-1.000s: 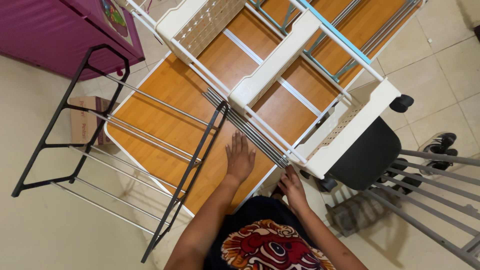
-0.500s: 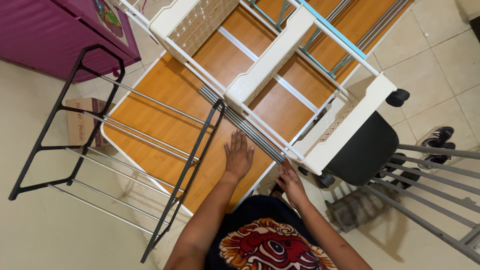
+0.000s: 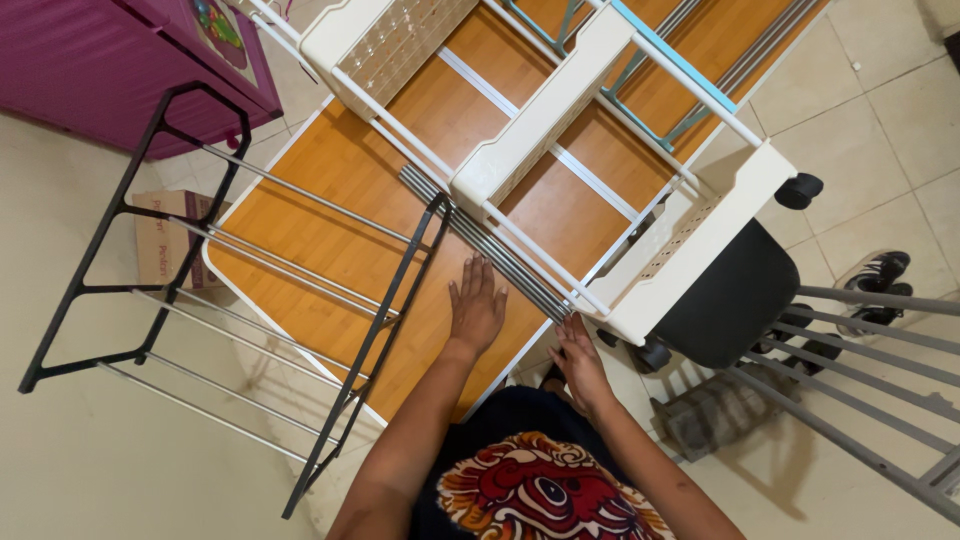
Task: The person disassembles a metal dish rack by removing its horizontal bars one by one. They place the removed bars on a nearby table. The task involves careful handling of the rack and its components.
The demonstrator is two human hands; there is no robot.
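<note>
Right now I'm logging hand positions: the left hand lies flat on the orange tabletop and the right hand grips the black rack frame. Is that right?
Not quite. The head view shows the right hand at the near end of the bundle of metal rods, by the table edge, not on the black rack frame. The left hand does lie flat on the orange tabletop.

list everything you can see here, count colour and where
wooden table top: one, orange-brown with white edge, centre
bundle of metal rods: one bundle, grey, lying on the table in front of the left hand
rack frame: one, black ends with silver rails, left, overlapping the table
white cart: one, white plastic with black wheels, on its side across the table
cabinet: one, purple, top left
cardboard box: one, brown, on the floor behind the rack
grey rails: several, right edge
sandals: dark, on the floor at right
left hand: flat on the table
right hand: at the rods' near end
</note>
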